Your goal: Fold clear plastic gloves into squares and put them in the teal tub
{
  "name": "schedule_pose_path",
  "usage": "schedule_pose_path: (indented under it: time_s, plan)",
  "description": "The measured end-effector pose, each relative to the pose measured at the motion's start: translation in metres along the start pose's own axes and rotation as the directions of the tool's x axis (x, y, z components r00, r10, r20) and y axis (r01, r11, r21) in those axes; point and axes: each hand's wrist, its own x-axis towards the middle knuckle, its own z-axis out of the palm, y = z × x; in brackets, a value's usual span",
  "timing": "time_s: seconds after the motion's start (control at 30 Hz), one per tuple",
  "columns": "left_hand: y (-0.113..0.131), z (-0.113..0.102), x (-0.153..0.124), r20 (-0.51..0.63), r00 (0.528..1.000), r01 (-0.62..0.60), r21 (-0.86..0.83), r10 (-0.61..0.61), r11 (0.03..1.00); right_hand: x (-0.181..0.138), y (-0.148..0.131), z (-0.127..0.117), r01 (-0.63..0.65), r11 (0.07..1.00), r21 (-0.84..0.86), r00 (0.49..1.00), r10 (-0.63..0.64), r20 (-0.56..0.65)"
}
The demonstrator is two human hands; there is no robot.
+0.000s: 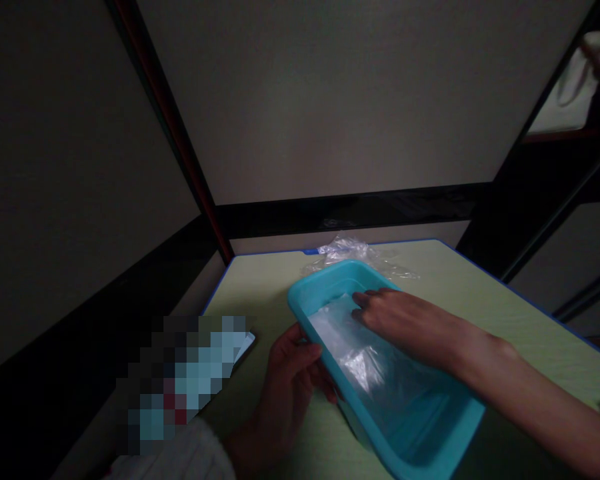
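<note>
A turquoise plastic tub (347,397) is tilted above the pale green tabletop. My left hand (297,363) grips its left side, thumb at the rim and fingers underneath. Inside the tub lies a clear plastic bag (363,367) with something white and flat at its upper end. My right hand (383,313) reaches in over the right wall, fingers curled at the upper edge of the bag. Its fingertips are partly hidden, but they seem closed on the plastic.
A crumpled clear plastic wrapper (347,250) lies at the back of the blue-edged table (260,280). A flat item (205,373), blurred into blocks, is at the left. Wall panels stand behind; a white bag (570,93) is at the upper right.
</note>
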Motion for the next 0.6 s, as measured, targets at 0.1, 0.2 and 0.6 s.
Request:
schedule_pose_path:
  time_s: [0.1, 0.2, 0.6]
  plan:
    - [0.001, 0.000, 0.001, -0.003, 1.000, -0.002, 0.002, 0.002, 1.000, -0.003, 0.001, 0.012, 0.014, 0.999, 0.041, 1.000, -0.013, -0.018]
    - [0.001, 0.001, 0.001, -0.004, 1.000, 0.001, 0.000, -0.001, 1.000, -0.006, 0.000, 0.011, 0.068, 0.994, 0.091, 0.997, -0.065, -0.037]
    - [0.001, 0.000, 0.001, -0.001, 1.000, 0.001, 0.009, -0.001, 1.000, -0.002, -0.003, -0.013, -0.057, 0.973, 0.226, 0.928, -0.032, 0.371]
